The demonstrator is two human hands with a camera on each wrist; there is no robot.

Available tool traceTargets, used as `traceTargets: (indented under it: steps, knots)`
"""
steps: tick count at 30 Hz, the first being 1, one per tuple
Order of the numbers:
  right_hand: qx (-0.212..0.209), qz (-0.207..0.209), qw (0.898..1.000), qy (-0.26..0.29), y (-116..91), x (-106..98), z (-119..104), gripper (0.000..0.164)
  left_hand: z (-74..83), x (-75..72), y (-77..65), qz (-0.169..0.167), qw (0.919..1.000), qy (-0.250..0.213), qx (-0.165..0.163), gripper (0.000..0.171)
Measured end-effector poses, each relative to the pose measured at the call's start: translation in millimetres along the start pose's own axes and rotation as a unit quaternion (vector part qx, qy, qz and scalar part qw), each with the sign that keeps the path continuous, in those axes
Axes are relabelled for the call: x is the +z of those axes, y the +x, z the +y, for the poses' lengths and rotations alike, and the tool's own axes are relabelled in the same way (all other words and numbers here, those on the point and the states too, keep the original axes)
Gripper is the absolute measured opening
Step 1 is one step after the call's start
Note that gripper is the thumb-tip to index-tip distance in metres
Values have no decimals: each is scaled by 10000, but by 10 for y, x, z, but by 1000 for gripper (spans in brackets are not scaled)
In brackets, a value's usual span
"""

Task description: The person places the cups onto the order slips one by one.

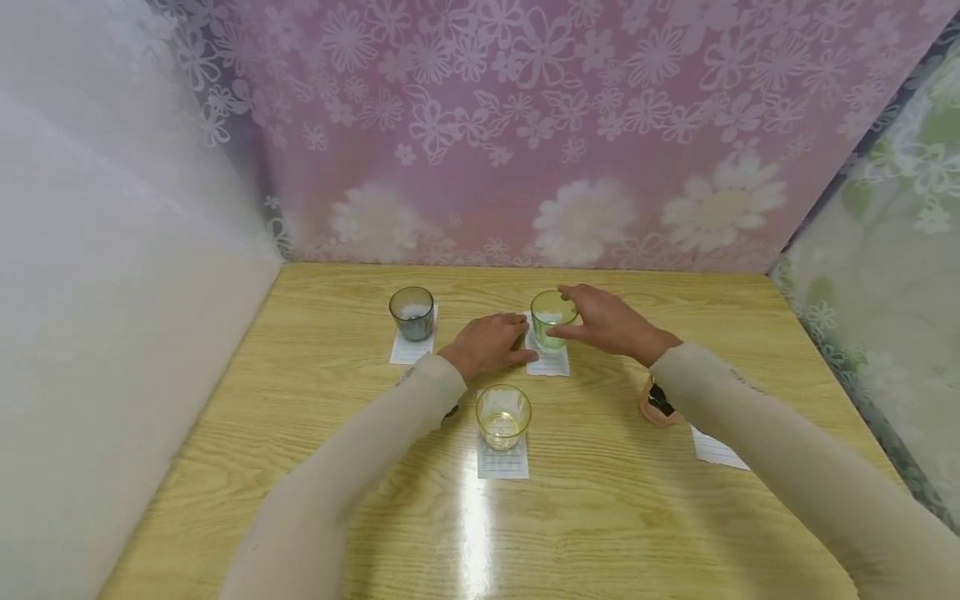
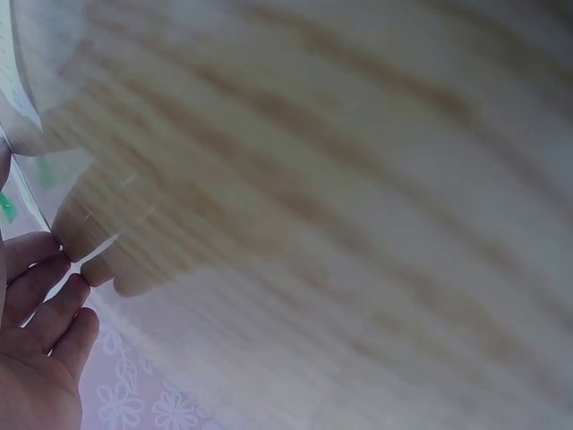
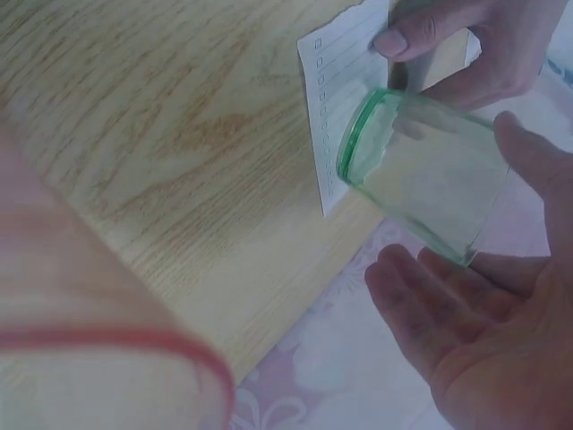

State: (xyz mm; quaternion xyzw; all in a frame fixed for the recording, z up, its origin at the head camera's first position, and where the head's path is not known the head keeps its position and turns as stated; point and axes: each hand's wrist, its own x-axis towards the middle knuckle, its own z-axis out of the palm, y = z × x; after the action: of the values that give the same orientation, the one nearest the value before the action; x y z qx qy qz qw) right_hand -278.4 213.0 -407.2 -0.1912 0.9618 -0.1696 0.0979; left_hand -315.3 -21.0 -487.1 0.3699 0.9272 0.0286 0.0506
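Observation:
A green glass stands upright on a slip of lined paper toward the back of the table. My right hand is spread around this glass, thumb on the near side and fingers at the far side. In the right wrist view, a gap shows between the palm and the green glass, and the fingers are extended. My left hand rests beside the same paper, its thumb tip at the paper's edge. The left fingertips touch the tabletop, which mirrors them.
A grey glass on paper stands back left, and a yellow glass on paper stands in front. An orange-pink glass is partly hidden under my right forearm, near another paper slip. Flowered cloth rises behind the wooden table.

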Motion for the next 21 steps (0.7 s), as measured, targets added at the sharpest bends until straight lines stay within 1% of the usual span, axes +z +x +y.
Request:
traceTargets:
  steps: [5,10,15,21]
  knots:
    - [196,5,9998,84,3,39,-17,90,-2,-6,-4,47,10000,-27,41,73]
    - [356,-56,9993,142,12,101,-34,92,-3,4,3,7,10000,18,47,75]
    - [439,-29,9990,121,29,137,-64,90,1,5,-1,-8,10000,16,51,78]
    - [465,15,9989,105,42,141,-90,89,-3,-2,-8,24,10000,11,17,78]
